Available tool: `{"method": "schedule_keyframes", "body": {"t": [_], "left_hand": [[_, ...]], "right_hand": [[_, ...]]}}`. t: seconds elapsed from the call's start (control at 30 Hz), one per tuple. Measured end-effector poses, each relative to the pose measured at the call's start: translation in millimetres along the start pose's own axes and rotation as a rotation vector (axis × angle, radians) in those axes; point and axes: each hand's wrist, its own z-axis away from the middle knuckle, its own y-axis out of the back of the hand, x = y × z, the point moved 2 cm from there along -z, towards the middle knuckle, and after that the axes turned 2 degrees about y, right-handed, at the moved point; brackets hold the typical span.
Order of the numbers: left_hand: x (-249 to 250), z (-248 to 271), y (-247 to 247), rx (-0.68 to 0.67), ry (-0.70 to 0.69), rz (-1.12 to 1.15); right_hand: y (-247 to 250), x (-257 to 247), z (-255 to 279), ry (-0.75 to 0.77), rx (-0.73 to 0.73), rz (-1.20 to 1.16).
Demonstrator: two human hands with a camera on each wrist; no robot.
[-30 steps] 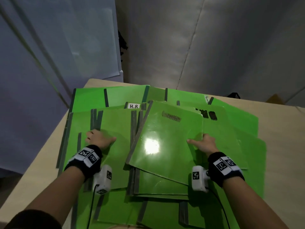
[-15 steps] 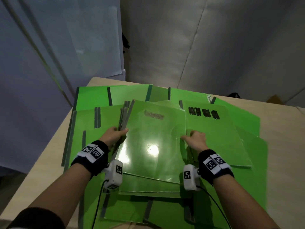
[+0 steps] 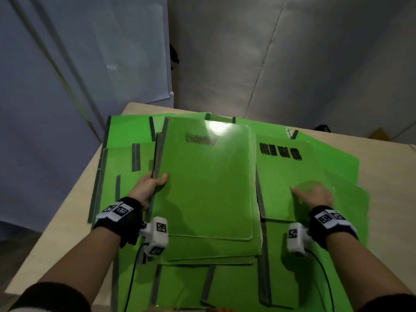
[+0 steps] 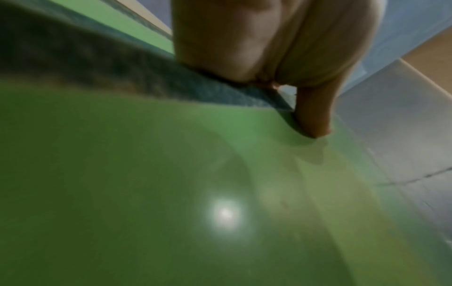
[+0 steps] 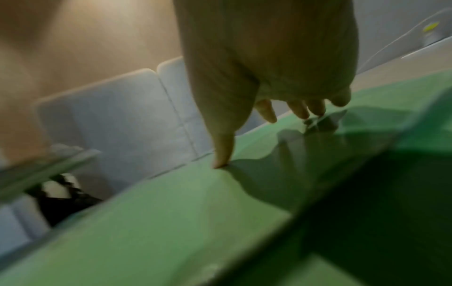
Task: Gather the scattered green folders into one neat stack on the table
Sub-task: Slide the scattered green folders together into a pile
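Note:
Several glossy green folders cover the table. A squared-up stack of folders (image 3: 207, 185) lies in the middle. My left hand (image 3: 152, 184) grips its grey-spined left edge, thumb on top (image 4: 311, 116) and fingers underneath. To the right lies a folder with black scribbles (image 3: 286, 176). My right hand (image 3: 311, 195) rests on its near right part with fingers spread, the fingertips (image 5: 297, 110) touching the green surface (image 5: 171, 212). More folders (image 3: 128, 136) stick out behind, left and in front of the stack.
The beige table (image 3: 391, 176) shows bare wood at the right and along the left edge (image 3: 74, 199). Grey sheeting (image 3: 292, 64) hangs behind the table. A small dark object (image 3: 323, 128) and a yellow one (image 3: 380, 134) sit at the far right edge.
The middle stack has turned from skewed to square and slid away from me. My left hand moved from the left folder to grip the stack's spine. My right hand left the stack's right edge for the scribbled folder.

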Motion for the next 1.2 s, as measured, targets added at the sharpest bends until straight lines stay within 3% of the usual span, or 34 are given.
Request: {"method": "schedule_keyframes", "body": {"t": [0.1,0.3,0.5,0.7,0.83,1.07,1.2], "left_hand": [[1.3,-1.0,2.1,-0.003,0.008,0.031],[-4.6,-8.8,-5.5,-0.033,0.046,0.024],[1.6,-1.5,8.8,-0.050,0.075,0.085],[5.1,-3.9,-11.6,-0.080,0.068,0.093],[-3.8,-6.8,-34.0,-0.032,0.060,-0.029],[-14.3,12.9,-52.9,-0.210,0.083,-0.147],[-22.7,23.3,-72.9,-0.260,0.092,-0.171]], "right_hand": [[9.9,19.9,10.2,-0.137,-0.006,0.143],[21.2,12.0,31.0,-0.067,-0.048,0.218],[34.9,23.3,22.2,-0.118,-0.071,0.321],[26.0,9.6,34.8,-0.101,-0.092,0.279],[5.0,-2.4,49.3,-0.042,-0.153,0.212],[3.9,-11.2,68.9,0.045,-0.213,0.162],[5.8,-8.8,83.1,0.044,-0.283,-0.024]]}}
